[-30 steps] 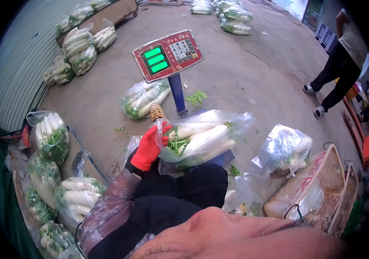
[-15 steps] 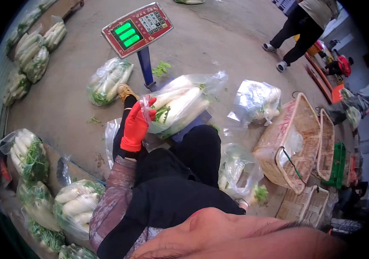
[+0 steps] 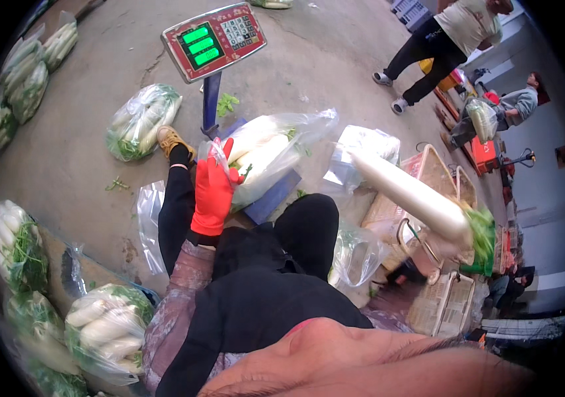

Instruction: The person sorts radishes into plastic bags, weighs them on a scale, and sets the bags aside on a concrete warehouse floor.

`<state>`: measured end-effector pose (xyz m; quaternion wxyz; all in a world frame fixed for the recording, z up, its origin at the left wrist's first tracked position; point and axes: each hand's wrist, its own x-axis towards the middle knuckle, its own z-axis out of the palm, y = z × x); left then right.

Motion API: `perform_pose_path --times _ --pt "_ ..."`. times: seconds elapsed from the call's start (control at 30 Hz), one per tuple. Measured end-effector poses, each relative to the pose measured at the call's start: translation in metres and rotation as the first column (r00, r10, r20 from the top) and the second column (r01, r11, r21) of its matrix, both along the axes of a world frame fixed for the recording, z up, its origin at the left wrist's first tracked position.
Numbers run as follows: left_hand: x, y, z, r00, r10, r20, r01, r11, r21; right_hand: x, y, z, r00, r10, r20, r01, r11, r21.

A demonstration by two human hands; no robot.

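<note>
My left hand (image 3: 213, 192), in a red glove, grips the open edge of a clear plastic bag of white radishes (image 3: 262, 159). The bag lies on the blue scale platform (image 3: 274, 196). Off to the right, a long white radish (image 3: 414, 195) is held up at a slant, green leaves at its lower right end. My right hand (image 3: 453, 250), smeared by motion, is closed around it near the leaves. Beyond the bag stands the scale's red display panel (image 3: 215, 41) with lit green readouts, on a blue post.
Bagged radishes lie left (image 3: 107, 324) and ahead (image 3: 143, 122). To the right are a wicker basket (image 3: 388, 212), a pale crate (image 3: 451, 304), a bag (image 3: 358, 255) and a plastic-wrapped bundle (image 3: 362, 155). One person (image 3: 451, 46) stands far right; another (image 3: 520, 102) carries a bag.
My right arm has come into view on the right, lifting a white radish. My left hand still holds the bag's edge. Another person, upright with a bag, shows more clearly at far right.
</note>
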<state>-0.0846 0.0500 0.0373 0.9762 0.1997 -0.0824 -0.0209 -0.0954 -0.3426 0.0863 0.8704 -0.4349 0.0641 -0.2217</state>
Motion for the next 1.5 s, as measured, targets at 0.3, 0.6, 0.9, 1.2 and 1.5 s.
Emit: perform_pose_path --times 0.3,0.6,0.9,1.2,1.5 --pt "0.004 0.017 0.006 0.991 0.119 -0.058 -0.111 0.985 0.134 0.137 0.212 -0.007 0.789 0.59 0.173 -0.165 0.474 -0.865" --pt "0.013 0.021 -0.002 0.995 0.064 -0.078 -0.056 0.993 0.1 0.175 0.256 -0.155 0.665 0.594 -0.452 -0.187 -0.453 -0.871" --pt "0.016 0.03 -0.019 0.969 0.181 -0.17 -0.101 0.913 0.396 0.094 0.058 -0.007 0.864 0.334 -0.376 -0.493 0.417 -0.763" --pt "0.038 0.012 -0.029 0.979 0.187 -0.087 -0.108 0.824 0.557 -0.153 -0.166 -0.18 0.696 -0.088 -0.713 -0.2 0.93 -0.31" --pt "0.184 -0.021 -0.155 0.987 0.007 0.16 -0.152 -0.27 0.951 -0.322 -0.145 -0.31 0.681 -0.38 -0.626 0.64 0.725 0.256"
